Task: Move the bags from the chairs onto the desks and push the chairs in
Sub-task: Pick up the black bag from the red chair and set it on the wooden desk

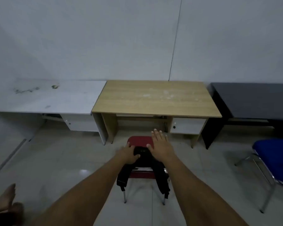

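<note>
At frame centre, the left hand (128,154) clasps the black bag (143,167) draped over the red chair (140,141), the right hand (160,145) spread flat just above it.

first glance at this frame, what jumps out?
Two bare forearms reach down the middle: the left hand rests on a black bag draped over the back of a red chair, while the right hand hovers flat and open above it. Behind the chair stands a wooden desk, flanked by a white desk on the left and a dark desk on the right. A blue chair sits at far right.
</note>
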